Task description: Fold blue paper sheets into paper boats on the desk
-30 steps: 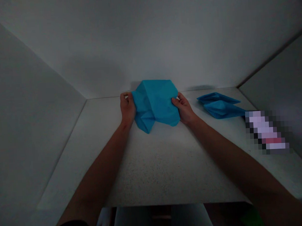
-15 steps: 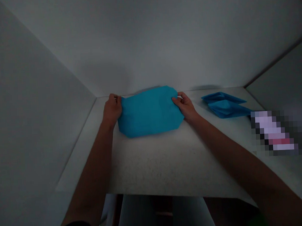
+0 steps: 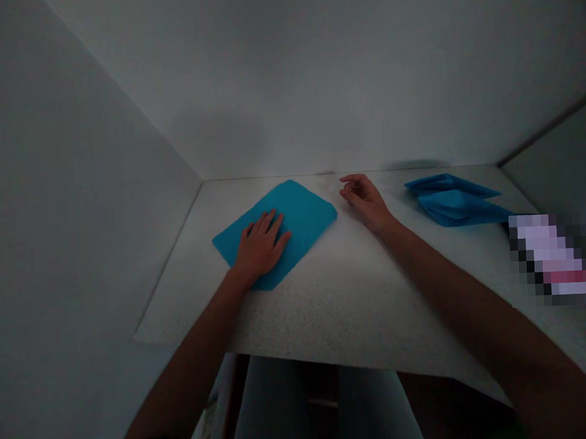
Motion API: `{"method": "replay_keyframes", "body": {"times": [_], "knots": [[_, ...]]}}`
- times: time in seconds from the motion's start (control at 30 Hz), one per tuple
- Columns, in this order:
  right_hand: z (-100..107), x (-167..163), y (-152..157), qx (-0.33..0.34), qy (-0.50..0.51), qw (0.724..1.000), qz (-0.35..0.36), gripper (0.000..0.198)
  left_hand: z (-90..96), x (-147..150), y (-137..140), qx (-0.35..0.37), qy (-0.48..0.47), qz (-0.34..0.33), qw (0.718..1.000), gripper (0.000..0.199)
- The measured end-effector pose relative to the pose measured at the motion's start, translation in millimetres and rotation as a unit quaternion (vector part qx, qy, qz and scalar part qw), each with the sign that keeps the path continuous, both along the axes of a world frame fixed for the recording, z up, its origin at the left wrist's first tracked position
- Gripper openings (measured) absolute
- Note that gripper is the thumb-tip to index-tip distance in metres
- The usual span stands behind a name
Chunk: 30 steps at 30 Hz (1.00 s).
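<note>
A sheet of blue paper (image 3: 305,216) with cut or folded corners lies at a slant on the pale tabletop. My left hand (image 3: 262,245) rests flat on its lower left part, fingers spread. Just off the sheet's right corner, my right hand (image 3: 364,200) hovers with its fingers loosely curled and apart, and nothing shows in it. To the right of that hand sit two folded blue paper boats (image 3: 455,206), side by side with long pointed ends.
The speckled table (image 3: 326,308) meets a white wall (image 3: 292,103) at the back and another on the left. A blurred-out, pixelated object (image 3: 551,253) lies at the right, near the tip of the front boat. My legs are below the table's front edge.
Both hands held the blue paper by its sides before. Now it lies turned on the table, my left hand pressing flat on it, and my right hand has let go.
</note>
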State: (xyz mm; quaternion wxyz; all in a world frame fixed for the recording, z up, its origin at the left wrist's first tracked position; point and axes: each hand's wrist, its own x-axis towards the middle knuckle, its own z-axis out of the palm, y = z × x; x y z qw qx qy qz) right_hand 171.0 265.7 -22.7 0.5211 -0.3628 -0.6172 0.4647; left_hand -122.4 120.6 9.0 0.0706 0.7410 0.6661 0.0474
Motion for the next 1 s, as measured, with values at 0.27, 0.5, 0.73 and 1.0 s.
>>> {"method": "replay_keyframes", "body": {"times": [0.27, 0.5, 0.73, 1.0], "knots": [[-2, 1, 0, -0.006, -0.036, 0.999, 0.018, 0.026, 0.3, -41, -32, 0.038, 0.076, 0.181, 0.98, 0.073], [-11, 3, 6, -0.02, -0.029, 0.999, 0.003, 0.02, 10.2, -83, -105, 0.05, -0.131, -0.036, 0.989, 0.071], [-11, 3, 7, -0.001, -0.053, 0.999, -0.013, 0.023, 2.2, -101, -145, 0.043, -0.132, -0.136, 0.981, 0.068], [-8, 0, -3, 0.095, -0.147, 0.984, -0.03, 0.028, -14.8, -84, -136, 0.12, -0.131, -0.066, 0.982, 0.044]]}}
